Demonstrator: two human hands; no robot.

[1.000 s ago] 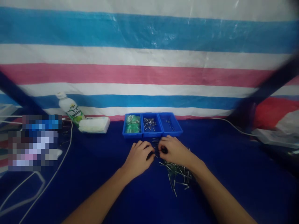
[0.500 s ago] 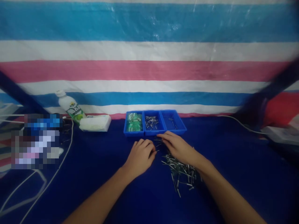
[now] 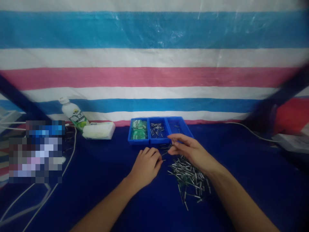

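My left hand [image 3: 145, 165] rests on the blue cloth with its fingers curled, and a thin metal pin sticks out at its fingertips. My right hand [image 3: 190, 150] hovers just in front of the blue trays, thumb and forefinger pinched on a small metal pin that is hard to make out. Under and behind the right wrist lies a loose pile of metal pins [image 3: 190, 178]. Three joined blue trays stand behind the hands: the left tray [image 3: 138, 140] holds green boards, the middle tray [image 3: 158, 140] holds several pins, the right tray [image 3: 187, 130] holds a few.
A white bottle with a green label [image 3: 73, 114] and a white packet [image 3: 98, 130] lie at the back left. White cables [image 3: 69, 154] run down the left side. A striped tarp [image 3: 154, 58] hangs behind the table. More clutter sits at the far right [image 3: 289, 141].
The hands were together over the pins. My right hand has since lifted and moved back and right, toward the right tray. My left hand has stayed almost where it was.
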